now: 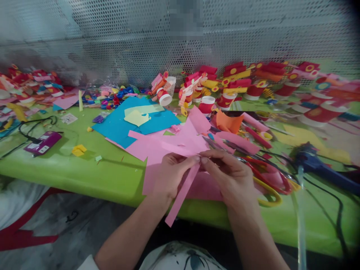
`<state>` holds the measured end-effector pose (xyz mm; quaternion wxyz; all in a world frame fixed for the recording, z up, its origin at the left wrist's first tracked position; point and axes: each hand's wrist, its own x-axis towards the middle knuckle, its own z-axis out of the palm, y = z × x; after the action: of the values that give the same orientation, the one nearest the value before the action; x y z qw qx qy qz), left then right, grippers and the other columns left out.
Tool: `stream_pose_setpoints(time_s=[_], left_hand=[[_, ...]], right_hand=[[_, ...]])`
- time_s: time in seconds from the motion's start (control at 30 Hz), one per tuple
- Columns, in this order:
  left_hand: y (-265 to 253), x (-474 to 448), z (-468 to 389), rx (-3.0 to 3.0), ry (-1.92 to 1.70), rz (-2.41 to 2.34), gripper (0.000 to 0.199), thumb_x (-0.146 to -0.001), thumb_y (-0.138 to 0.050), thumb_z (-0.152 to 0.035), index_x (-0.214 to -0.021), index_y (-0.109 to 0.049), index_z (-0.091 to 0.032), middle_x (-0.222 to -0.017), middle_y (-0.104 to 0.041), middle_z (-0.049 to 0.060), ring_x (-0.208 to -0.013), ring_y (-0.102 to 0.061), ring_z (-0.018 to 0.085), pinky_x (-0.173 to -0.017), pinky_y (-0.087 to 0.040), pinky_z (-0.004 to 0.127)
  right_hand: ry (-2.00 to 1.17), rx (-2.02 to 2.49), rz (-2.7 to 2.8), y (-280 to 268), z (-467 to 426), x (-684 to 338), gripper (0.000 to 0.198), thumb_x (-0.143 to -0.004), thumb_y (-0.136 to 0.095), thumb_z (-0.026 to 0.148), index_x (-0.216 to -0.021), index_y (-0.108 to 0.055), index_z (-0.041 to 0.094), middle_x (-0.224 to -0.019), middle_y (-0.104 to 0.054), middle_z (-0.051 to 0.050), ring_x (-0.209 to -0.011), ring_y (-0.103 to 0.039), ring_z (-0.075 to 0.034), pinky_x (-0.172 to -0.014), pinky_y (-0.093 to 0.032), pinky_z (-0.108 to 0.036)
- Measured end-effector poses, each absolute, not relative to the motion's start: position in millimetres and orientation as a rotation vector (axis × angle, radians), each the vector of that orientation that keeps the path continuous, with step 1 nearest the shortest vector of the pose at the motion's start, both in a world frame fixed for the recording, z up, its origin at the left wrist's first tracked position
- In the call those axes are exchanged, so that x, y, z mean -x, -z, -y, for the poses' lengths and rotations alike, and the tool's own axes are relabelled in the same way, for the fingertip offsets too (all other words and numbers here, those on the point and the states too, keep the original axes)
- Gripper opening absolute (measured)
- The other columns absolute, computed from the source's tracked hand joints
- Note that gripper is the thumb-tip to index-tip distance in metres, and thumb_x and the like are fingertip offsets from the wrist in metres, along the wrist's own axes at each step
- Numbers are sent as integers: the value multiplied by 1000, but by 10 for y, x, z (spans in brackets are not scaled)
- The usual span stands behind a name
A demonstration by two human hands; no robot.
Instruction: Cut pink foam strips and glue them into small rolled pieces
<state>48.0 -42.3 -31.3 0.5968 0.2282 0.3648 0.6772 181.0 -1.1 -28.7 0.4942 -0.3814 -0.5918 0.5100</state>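
Between my two hands a narrow pink paper strip [182,197] is pinched, its long end hanging down past the table's front edge. My left hand [176,172] grips it between thumb and fingers. Close against it, my right hand [232,172] pinches the same strip, fingertips nearly touching the left ones. What lies exactly between the fingertips is too small to make out. Beneath the hands lie cut sheets of pink paper [157,150]. Blue paper [112,125] with pale yellow scraps [137,117] on top lies behind them.
Scissors with red and yellow handles [271,191] lie beside my right hand. A blue glue gun [323,168] with a clear glue stick and a cable is at the right. Decorated red paper cups [206,105] line the back. A purple power strip [43,143] sits at left.
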Motion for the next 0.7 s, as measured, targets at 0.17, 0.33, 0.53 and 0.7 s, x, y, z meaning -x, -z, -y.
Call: stream_pose_setpoints(time_s=[0.17,0.33,0.53,0.7], left_hand=[[292,-487,436,-665,-1628,-936,19,-82,-83,-32,-97,-82,-20,-93,-81,6,-88,-75,21,-85,-60,34],[217,-469,467,-858,-1624,-1159,13,-89,-76,-31,-94,-81,-20,-101,-80,6,-99,-73,22,-90,-57,32],[210,-483,483,-929,-1657,-1163,9,-88,-76,-27,-91,-80,-20,-95,-79,5,-93,-73,20,-86,-57,31],[256,-502,470,-796,-1664,-1107,12,-83,-81,-30,-87,-81,-19,-89,-80,5,-89,-73,20,-87,-58,33]], right_hand=[[-1255,951,1454,315,-13,-1841,15,-84,-83,35,-96,-79,26,-79,-73,2,-67,-68,-13,-64,-56,-25],[-1273,929,1462,319,-23,-1855,11,-86,-82,36,-91,-79,27,-80,-72,2,-69,-66,-11,-66,-54,-24],[-1198,916,1507,313,-6,-1861,7,-90,-78,32,-88,-76,26,-80,-70,2,-71,-64,-13,-67,-52,-25],[-1134,920,1613,279,12,-1869,10,-93,-73,32,-86,-73,24,-83,-68,0,-75,-61,-15,-66,-48,-28]])
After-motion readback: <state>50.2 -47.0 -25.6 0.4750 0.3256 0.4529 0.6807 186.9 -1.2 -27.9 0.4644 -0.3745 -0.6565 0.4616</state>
